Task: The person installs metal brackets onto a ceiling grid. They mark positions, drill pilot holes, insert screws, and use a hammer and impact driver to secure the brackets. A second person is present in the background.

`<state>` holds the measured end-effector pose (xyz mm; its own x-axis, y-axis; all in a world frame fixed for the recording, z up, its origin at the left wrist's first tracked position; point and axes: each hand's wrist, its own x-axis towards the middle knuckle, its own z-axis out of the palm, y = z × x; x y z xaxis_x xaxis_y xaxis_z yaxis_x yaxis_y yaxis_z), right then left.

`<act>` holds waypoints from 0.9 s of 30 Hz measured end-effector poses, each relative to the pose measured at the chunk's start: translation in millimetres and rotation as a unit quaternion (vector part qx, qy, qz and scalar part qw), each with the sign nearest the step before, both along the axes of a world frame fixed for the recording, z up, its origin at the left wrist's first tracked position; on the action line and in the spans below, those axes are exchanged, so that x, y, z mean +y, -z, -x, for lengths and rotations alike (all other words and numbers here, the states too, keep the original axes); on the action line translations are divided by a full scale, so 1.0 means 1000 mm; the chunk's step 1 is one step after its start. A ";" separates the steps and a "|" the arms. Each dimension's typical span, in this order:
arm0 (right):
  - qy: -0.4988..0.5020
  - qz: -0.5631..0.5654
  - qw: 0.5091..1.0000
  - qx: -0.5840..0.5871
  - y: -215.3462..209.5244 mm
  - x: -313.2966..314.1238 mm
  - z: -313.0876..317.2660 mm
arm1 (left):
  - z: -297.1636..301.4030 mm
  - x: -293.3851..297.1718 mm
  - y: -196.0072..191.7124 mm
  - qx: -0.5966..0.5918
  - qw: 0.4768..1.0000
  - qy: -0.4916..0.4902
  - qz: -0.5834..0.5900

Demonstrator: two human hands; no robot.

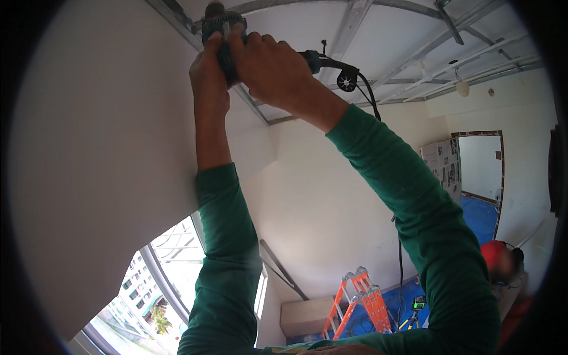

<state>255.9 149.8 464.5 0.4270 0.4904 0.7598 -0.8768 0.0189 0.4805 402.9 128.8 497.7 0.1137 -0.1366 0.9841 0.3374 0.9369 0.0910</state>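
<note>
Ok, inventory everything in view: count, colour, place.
Power tool: one, dark teal, top
Cable: one, black, right of power tool
Ceiling frame: one, grey metal, overhead
Walls: several, off-white, left and back
Window: one, pale-framed, lower left
Ladder: one, orange, bottom centre
Box: one, beige, left of ladder
Device: one, black-green, right of ladder
Tripod: one, yellow, under device
Floor covering: blue, count unclear
Doorway: one, brown-edged, right
Co-worker: one, red headgear, lower right
Sleeves: two, green, centre
Left hand: one, bare, fingers on power tool
Right hand: one, bare, likewise

Wall (pixel 100 148) at left and ceiling framing (pixel 353 26) above hem the hands (pixel 272 70); below is open.
</note>
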 end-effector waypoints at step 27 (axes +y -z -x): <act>-0.079 -0.044 0.996 0.000 -0.005 -0.010 -0.003 | -0.012 -0.022 -0.020 -0.007 0.999 0.021 0.034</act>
<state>258.8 140.2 469.8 0.3497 0.4829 0.8028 -0.8654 -0.1617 0.4742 414.9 107.1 517.3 0.0960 -0.0740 0.9926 0.3764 0.9259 0.0326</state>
